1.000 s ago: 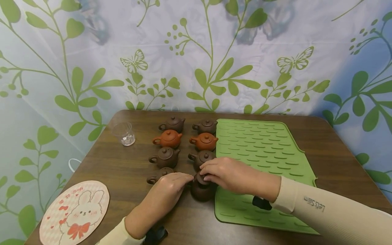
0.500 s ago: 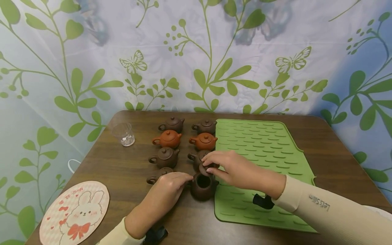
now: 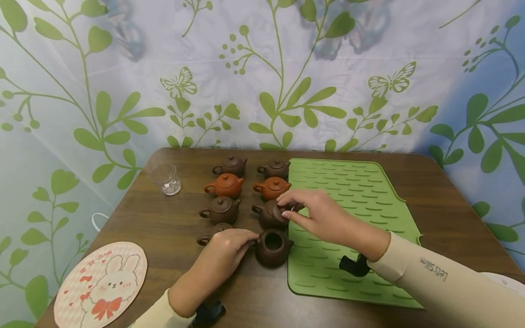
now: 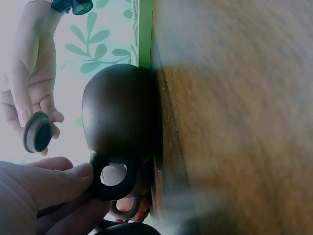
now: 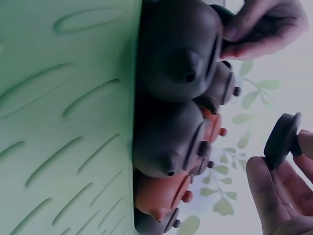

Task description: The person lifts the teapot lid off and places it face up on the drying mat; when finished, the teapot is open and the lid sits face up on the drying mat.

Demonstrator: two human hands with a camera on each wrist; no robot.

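A dark brown teapot (image 3: 274, 258) stands lidless at the near end of the right-hand row, its round mouth showing. My left hand (image 3: 223, 255) pinches its handle (image 4: 115, 188) between thumb and fingers. Held up above the teapots is the lid (image 5: 282, 139), tilted, with my right hand (image 3: 324, 223) pinching it by the knob. In the head view the fingers partly hide this lid. Just behind the lidless pot sits another dark teapot (image 3: 268, 218) with its lid on. Beside my left hand, a further dark teapot (image 3: 217, 230) is partly covered by that hand.
Farther back stand orange teapots (image 3: 225, 185) and dark teapots (image 3: 230, 167) in two rows. A green ridged mat (image 3: 348, 200) lies along the right row. At left are a clear cup (image 3: 168, 182) and a round rabbit-print mat (image 3: 100, 287).
My right hand has lifted the lid off the near teapot and carried it up and back, to the right. The left hand has stayed at the handle.
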